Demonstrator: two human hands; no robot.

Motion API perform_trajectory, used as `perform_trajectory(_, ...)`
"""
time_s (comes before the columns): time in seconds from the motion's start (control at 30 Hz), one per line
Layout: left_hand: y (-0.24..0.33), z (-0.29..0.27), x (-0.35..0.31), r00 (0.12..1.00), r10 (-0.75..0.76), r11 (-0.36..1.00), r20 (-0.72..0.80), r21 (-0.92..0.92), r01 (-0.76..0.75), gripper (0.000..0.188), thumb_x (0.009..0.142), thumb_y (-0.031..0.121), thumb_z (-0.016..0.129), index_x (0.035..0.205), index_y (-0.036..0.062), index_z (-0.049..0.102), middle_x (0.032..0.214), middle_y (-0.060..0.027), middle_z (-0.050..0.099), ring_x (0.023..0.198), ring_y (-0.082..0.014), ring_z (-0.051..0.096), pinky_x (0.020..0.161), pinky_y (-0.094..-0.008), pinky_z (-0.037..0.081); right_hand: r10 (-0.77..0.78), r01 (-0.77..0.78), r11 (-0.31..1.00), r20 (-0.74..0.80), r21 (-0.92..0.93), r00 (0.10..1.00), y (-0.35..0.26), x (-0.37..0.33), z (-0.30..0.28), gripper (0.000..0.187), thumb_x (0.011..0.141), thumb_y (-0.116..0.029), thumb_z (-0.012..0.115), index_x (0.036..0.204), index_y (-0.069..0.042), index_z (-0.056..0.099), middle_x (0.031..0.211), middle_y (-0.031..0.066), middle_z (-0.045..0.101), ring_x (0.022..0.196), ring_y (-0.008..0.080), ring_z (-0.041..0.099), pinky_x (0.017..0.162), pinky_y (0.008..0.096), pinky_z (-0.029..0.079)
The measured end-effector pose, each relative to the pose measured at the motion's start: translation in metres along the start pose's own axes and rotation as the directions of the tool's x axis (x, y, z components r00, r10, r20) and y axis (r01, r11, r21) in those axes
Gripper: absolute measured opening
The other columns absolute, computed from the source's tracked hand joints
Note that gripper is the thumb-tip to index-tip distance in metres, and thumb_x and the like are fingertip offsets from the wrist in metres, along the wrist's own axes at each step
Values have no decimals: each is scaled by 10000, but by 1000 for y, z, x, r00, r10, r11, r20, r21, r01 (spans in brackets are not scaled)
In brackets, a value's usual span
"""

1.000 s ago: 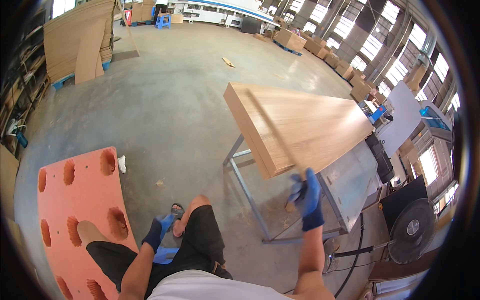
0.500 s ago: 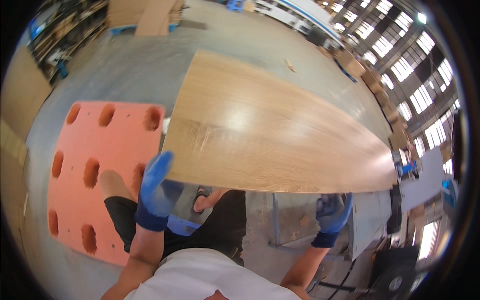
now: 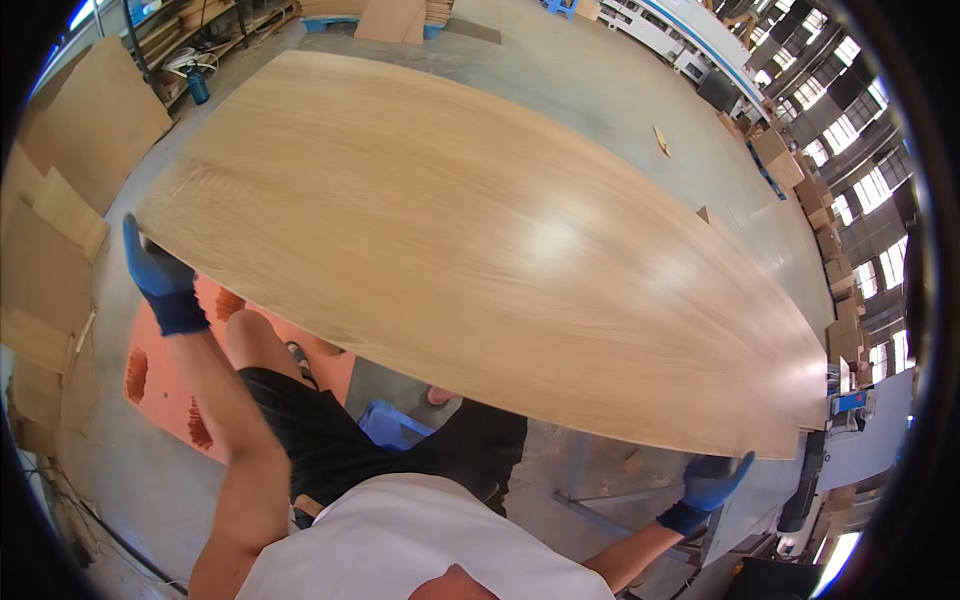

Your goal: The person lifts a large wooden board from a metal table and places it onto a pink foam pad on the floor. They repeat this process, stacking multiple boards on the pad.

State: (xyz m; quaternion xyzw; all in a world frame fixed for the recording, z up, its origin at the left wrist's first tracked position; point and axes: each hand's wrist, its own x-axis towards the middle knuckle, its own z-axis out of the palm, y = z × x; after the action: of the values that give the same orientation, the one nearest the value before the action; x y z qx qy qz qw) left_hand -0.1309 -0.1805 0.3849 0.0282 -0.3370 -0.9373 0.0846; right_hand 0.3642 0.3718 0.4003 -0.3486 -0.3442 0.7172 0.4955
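Note:
A large wood-grain board (image 3: 430,220) spans the view in front of me, held roughly flat. My left hand (image 3: 160,272), in a blue work glove, grips its near left corner, thumb along the end and fingers tucked beneath. Along the near edge at the right, my gloved right hand (image 3: 715,480) is closed on the board from below, its fingers partly hidden. Under the board's left part lies an orange-pink slab with oval holes (image 3: 170,390), mostly covered by the board and my leg.
A blue stool (image 3: 390,425) stands between my legs. Brown sheets (image 3: 90,120) lean at the left, near a shelf (image 3: 190,45). To the right are a grey metal frame (image 3: 620,500) and machine parts (image 3: 850,405). Stacked boxes (image 3: 815,195) line the far right.
The board has moved out to the left, and more of it shows. My left hand has travelled left and up with its corner; my right hand sits farther right and lower.

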Motion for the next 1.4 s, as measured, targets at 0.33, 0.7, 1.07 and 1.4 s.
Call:
perform_trajectory(0.33,-180,-112,-100,896,-408,906,-178,-197,374,333,843,124,544,1153,3,526,1164,-122,562,1072,-266,533,932,-394,418,-377,406,876,157,-258,913,-14,-3,26,568,859,-136,535,1365,-21,304,1315,206,425,1155,283,470,935,409,419)
perform_trajectory(0.7,-207,-251,10,789,-246,968,-564,-186,169,401,781,167,596,1149,13,546,1178,-135,536,1055,-273,528,900,-431,453,140,-80,957,204,-279,969,117,-80,138,607,846,-335,576,1313,0,378,1334,148,427,1214,303,396,1022,479,305)
perform_trajectory(1.07,-132,-316,277,976,-98,956,-196,-291,37,417,845,221,576,1189,1,491,1171,-149,558,1063,-327,531,925,-443,429,412,-423,903,454,-82,790,416,-15,267,409,841,-196,560,1214,-39,497,1250,100,515,1167,244,460,1005,439,337)
perform_trajectory(1.4,-327,-429,299,848,373,-133,-377,882,451,794,758,445,633,1373,51,321,1357,-257,360,1253,-382,345,1017,-423,313,875,-417,256,26,-872,483,753,8,106,297,911,-246,483,1103,-37,569,962,113,632,876,229,607,820,375,482)
